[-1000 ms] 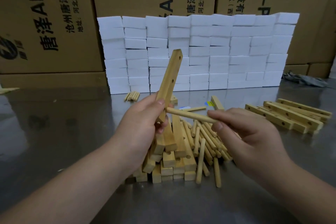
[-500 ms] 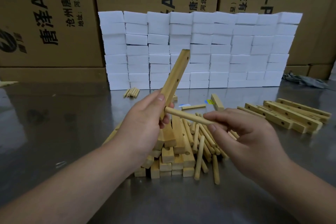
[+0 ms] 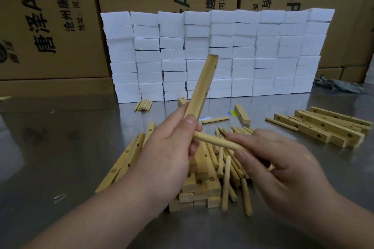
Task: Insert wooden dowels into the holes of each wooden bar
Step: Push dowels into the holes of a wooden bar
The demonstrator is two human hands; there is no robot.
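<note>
The left hand (image 3: 168, 153) is closed round the lower part of a bar (image 3: 200, 91). The bar is held tilted, its top end leaning up and to the right, and small holes are seen along its right-hand side. A dowel (image 3: 214, 141) is pinched between the thumb and fingers of the right hand (image 3: 279, 159) and lies nearly level. Its left tip is set against the bar just beside the left thumb; whether the tip is inside a hole cannot be told. The hands are held close together above the counter (image 3: 60, 147).

Directly beneath them, a pile of bars (image 3: 202, 184) is spread on the counter, with loose dowels (image 3: 226, 178) lying across and beside its right half. More drilled bars are fanned out at the pile's left edge.

Well apart to the right, a row of bars (image 3: 323, 125) lies side by side. Between that row and the pile, a short block (image 3: 242, 114) and a single dowel (image 3: 215, 119) are seen. A small bundle (image 3: 143, 105) of dowels lies farther back.

Behind everything, a wall of white blocks (image 3: 222, 54) is stacked in front of printed boxes (image 3: 50, 16). A grey cloth (image 3: 340, 85) lies at the far right.
</note>
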